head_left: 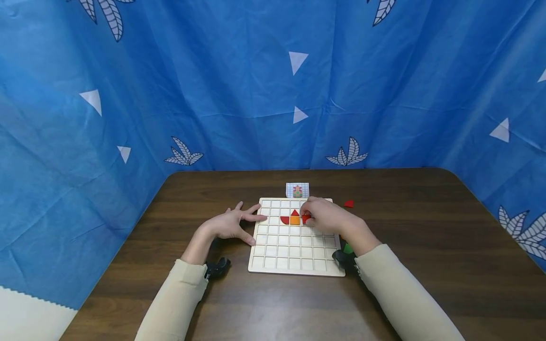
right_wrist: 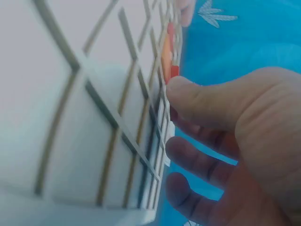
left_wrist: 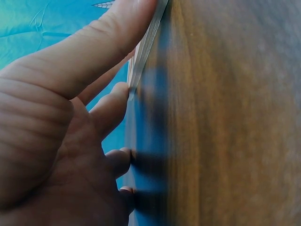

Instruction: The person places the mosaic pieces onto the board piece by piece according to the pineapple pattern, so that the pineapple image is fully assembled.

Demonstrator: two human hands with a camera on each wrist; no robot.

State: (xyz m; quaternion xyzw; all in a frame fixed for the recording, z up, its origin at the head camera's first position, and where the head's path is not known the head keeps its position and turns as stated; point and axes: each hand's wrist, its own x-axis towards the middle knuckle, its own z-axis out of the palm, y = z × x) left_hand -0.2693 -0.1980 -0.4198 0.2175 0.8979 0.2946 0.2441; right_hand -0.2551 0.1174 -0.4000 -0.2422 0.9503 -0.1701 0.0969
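Observation:
A pale wooden grid board lies on the dark table. On it an orange square has a red triangle above it and a red quarter-circle piece on its left. My right hand pinches a red piece between thumb and finger at the cell right of the orange square. Its shape is partly hidden by the fingers. With its fingers spread, my left hand rests at the board's left edge; in the left wrist view the thumb touches that edge.
A small printed card with a coloured grid picture lies just beyond the board. To the right are a loose red piece and a green piece, partly covered by the right arm. A blue patterned curtain hangs behind the table.

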